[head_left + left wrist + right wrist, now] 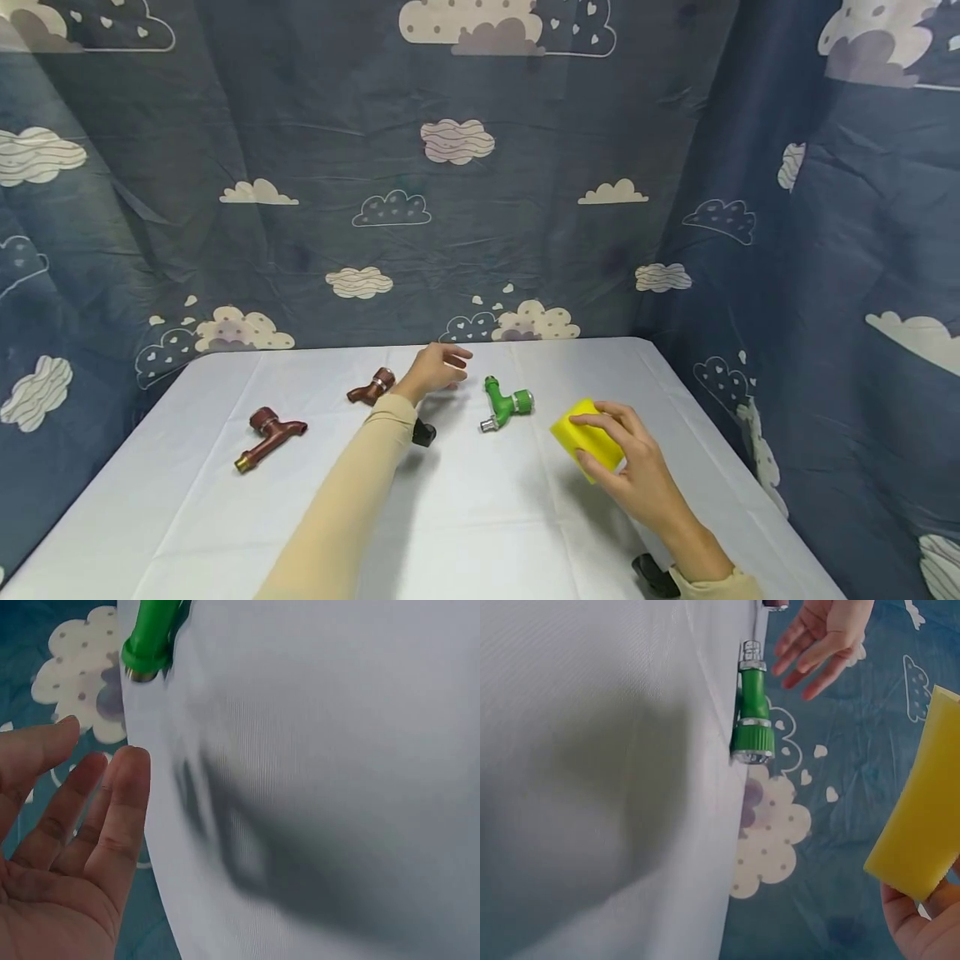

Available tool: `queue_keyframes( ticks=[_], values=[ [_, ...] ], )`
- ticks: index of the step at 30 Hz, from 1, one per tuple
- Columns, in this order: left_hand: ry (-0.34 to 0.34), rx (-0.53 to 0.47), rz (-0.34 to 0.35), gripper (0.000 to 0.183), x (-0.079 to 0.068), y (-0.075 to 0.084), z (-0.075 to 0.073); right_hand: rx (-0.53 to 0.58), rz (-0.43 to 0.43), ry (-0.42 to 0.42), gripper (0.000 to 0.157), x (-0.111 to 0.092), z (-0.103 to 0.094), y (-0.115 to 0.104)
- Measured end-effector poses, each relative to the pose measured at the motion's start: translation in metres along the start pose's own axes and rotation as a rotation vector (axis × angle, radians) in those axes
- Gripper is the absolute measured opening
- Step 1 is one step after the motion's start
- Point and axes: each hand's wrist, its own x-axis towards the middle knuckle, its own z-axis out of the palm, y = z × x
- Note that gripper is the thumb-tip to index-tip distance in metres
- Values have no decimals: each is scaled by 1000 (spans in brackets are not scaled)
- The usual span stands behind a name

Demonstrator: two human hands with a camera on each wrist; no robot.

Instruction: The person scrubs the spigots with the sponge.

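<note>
My right hand (pixel 643 468) pinches a yellow sponge (pixel 583 435) between thumb and fingers, above the right side of the table. In the right wrist view the sponge (pixel 922 806) shows as a plain slab, tilted. My left hand (pixel 435 368) is over the far part of the table with loosely bent, parted fingers and holds nothing. Just right of it lies a green tap (pixel 504 403) with a silver outlet. A brown tap (pixel 372 387) lies to its left, partly hidden by the left wrist. In the left wrist view, the green tap (pixel 152 637) shows only in part.
Another brown tap (pixel 268 437) with a brass-coloured end lies on the left of the table. A white cloth (pixel 465 533) covers the table. Dark blue curtains (pixel 315 125) with cloud prints stand behind it and along its sides.
</note>
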Motion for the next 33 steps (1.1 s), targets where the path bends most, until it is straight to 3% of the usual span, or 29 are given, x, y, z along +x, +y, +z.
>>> queue_keyframes(
  ticks=[12,18,25,33],
  values=[
    [-48,208,61,48,15,4,37,-24,16,3,49,-5,-4,6],
    [-70,209,69,48,19,3,51,-28,27,-9,50,-7,-4,7],
    [-91,201,24,44,20,2,55,-35,32,-9,50,-8,-4,7],
    [-100,224,22,36,19,2,54,-40,28,-8,49,-8,-4,8]
  ],
)
